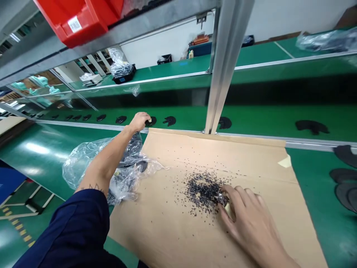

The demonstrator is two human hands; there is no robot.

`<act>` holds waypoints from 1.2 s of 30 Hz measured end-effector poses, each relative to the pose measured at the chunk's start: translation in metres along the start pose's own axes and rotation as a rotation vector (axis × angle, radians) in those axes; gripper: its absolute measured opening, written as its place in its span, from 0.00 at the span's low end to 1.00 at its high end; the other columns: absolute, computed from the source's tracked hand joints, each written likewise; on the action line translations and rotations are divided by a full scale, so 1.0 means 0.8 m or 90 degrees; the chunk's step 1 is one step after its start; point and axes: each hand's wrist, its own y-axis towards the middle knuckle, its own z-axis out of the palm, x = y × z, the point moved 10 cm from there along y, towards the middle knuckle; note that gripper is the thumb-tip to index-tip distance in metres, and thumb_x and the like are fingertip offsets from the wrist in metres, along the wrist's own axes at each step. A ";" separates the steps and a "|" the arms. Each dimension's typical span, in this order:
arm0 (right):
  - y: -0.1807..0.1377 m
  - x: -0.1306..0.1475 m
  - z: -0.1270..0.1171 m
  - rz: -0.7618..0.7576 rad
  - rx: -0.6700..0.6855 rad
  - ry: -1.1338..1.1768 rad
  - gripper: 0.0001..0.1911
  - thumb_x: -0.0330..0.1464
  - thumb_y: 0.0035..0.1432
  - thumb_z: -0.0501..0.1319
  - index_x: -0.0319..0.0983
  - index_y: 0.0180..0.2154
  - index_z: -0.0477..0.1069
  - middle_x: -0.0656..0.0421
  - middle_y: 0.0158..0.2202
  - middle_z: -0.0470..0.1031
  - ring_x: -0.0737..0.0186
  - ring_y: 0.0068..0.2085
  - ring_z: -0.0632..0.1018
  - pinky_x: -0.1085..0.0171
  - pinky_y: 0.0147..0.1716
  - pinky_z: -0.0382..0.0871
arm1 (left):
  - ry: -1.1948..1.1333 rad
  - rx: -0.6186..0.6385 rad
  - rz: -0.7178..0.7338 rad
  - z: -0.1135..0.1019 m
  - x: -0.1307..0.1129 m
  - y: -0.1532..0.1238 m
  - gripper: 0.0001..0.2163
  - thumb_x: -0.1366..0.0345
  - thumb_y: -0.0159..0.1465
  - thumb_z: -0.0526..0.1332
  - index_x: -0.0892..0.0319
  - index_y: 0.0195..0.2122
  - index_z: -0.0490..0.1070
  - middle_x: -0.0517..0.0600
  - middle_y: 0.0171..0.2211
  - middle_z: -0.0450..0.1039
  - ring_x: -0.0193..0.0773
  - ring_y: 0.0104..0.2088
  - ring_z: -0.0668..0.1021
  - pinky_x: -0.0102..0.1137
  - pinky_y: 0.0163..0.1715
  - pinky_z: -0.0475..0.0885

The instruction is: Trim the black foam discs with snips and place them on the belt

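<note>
My left hand [140,121] reaches to the far edge of the bench, its fingertips closed on a flat, black, rounded plastic part [152,121] on the green belt. A pale finger cover shows on one fingertip. My right hand [247,210] is curled at the right side of a loose pile of tiny black pieces [205,190]. Its thumb and forefinger come together around something small and shiny that I cannot make out; a pale yellowish cover shows by them. Brown paper [167,219] lies beneath the pile.
More black parts [169,120] sit in a row along the green belt [189,119]. A clear plastic bag [125,182] with black parts lies under my left forearm. Stacked black parts [347,175] stand at right. A metal post [225,67] rises behind the paper; a red bin [83,22] sits overhead.
</note>
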 end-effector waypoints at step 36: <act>0.008 0.014 -0.029 0.090 -0.112 0.482 0.05 0.31 0.63 0.63 0.45 0.41 0.71 0.56 0.34 0.77 0.57 0.31 0.79 0.59 0.34 0.75 | 0.128 0.194 -0.034 -0.035 -0.113 -0.249 0.13 0.67 0.69 0.53 0.63 0.31 0.74 0.59 0.30 0.77 0.47 0.35 0.81 0.38 0.38 0.76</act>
